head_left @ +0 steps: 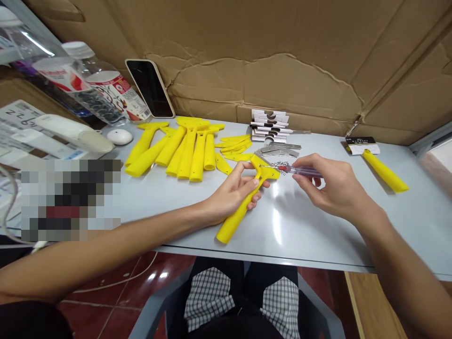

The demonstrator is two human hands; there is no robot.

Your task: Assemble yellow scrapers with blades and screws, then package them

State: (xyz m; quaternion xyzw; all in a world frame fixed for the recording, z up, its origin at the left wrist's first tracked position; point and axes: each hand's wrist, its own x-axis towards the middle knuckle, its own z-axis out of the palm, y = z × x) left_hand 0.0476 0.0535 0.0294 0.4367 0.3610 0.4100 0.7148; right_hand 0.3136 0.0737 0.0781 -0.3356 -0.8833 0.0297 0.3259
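My left hand (235, 190) is closed around the neck of a yellow plastic scraper (238, 216), its handle slanting toward the table's front edge. A metal blade shows at the scraper's head. In my right hand (328, 183) is a screwdriver (303, 171) with a clear purplish handle, its shaft pointing left to a screw hole in the head. Small screws (282, 165) lie in a pile just behind the screwdriver. Near them are loose metal blades (280, 149) and flat yellow plates (235, 145).
Several yellow handles (190, 150) lie at left of centre. White cards (270, 127) are stacked at the back. A scraper with a card (386, 173) lies right. A phone (151, 89) leans on cardboard (303, 80), near bottles (109, 84) and a white mouse (119, 136).
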